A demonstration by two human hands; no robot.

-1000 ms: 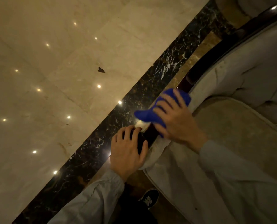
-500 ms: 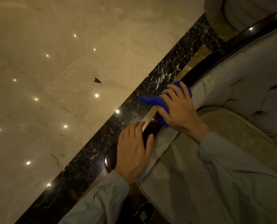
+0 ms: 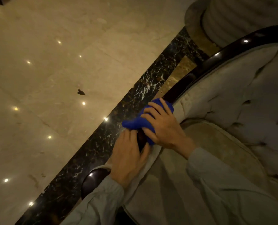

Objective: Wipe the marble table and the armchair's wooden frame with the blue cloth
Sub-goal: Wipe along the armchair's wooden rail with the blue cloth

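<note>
The armchair's dark polished wooden frame (image 3: 182,88) curves from the upper right down to a rounded arm end (image 3: 94,179) at lower centre. My right hand (image 3: 164,125) presses the blue cloth (image 3: 135,123) onto the arm rail, fingers wrapped over it. Just below it, my left hand (image 3: 128,156) lies flat over the same rail, fingers together, touching the cloth's lower edge. The rail under both hands is hidden. No marble table is in view.
The armchair's grey tufted back (image 3: 242,98) and seat cushion (image 3: 216,151) fill the right side. A beige stone floor (image 3: 54,70) with a black veined marble strip (image 3: 102,143) lies to the left. A small dark scrap (image 3: 81,92) sits on the floor. A fluted column base (image 3: 224,18) stands behind the chair.
My right hand has slid the cloth along the rail, first up it, then back down toward my left hand. The left hand stays on the rail. The view has shifted.
</note>
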